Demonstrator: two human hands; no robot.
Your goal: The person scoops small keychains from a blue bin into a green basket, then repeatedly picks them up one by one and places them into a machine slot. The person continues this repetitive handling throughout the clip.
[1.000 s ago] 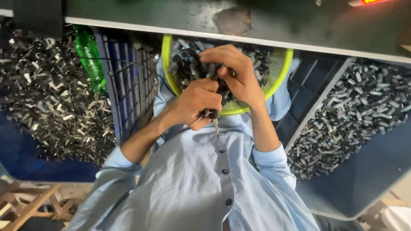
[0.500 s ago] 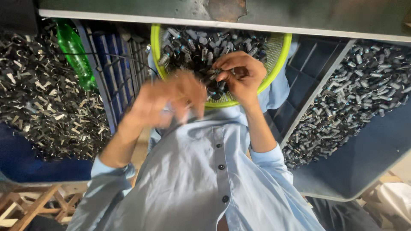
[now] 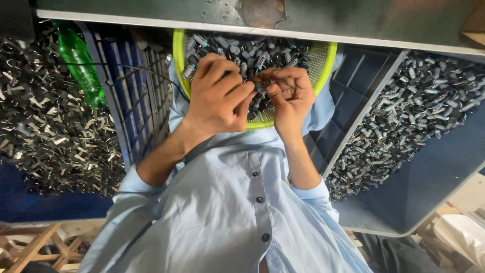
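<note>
Even, soft daylight, hands [image 3: 252, 96] sharp now; dim shadow under the bench [image 3: 252, 15] edge; mild wide-angle bending at the corners.

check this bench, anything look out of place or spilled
One oddity: a green plastic bottle lies tilted on the heap of small metal parts at the left. Both hands work over the yellow-green basket; nothing looks spilled.

Left hand [image 3: 218, 98] returned to right hand [image 3: 288, 93].

Hands [image 3: 255, 96] hide the small part [image 3: 260, 87] pinched between them
</note>
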